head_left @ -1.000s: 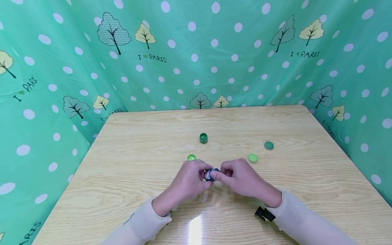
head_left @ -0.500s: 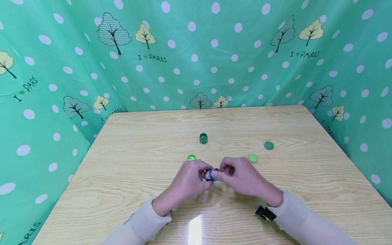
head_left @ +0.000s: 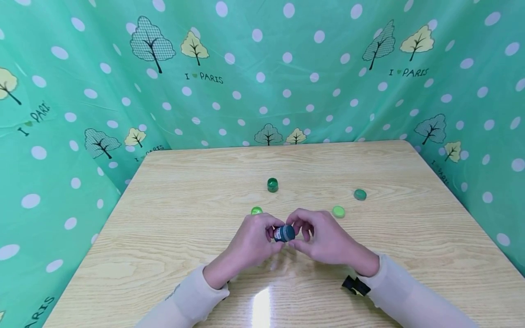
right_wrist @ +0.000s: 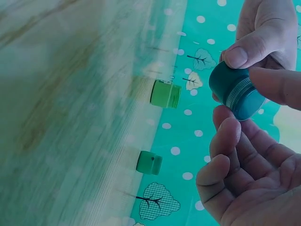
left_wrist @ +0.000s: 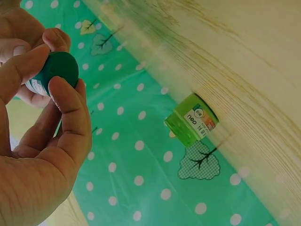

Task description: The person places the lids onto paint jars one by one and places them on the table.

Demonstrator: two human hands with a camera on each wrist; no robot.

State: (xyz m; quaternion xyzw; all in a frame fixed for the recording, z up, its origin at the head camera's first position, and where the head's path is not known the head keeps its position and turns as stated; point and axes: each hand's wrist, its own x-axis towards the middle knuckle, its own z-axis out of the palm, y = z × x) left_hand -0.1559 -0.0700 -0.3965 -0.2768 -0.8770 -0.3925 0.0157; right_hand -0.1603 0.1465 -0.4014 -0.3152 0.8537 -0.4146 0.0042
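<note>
My left hand (head_left: 256, 237) holds a small dark teal paint jar (head_left: 283, 233) on its side between thumb and fingers, its round base (left_wrist: 65, 68) facing the left wrist camera. The ribbed rim and lid end (right_wrist: 244, 99) point right. Around that end, my right hand (head_left: 321, 237) has its thumb and fingers spread loosely, fingertips right at the rim; the right wrist view shows the other fingers bent beneath. Beyond the left hand stands a light green jar (head_left: 256, 211), partly hidden by it. A dark green jar (head_left: 272, 185) stands farther back.
On the wooden table (head_left: 184, 182), a light green lid (head_left: 338, 212) and a darker green lid (head_left: 360, 195) lie to the right, past the right hand. A green dotted curtain (head_left: 262, 91) hangs along the table's back and sides.
My right thumb and fingers have come away from the jar's lid and spread apart, exposing more of it. My left hand keeps its grip in the same place.
</note>
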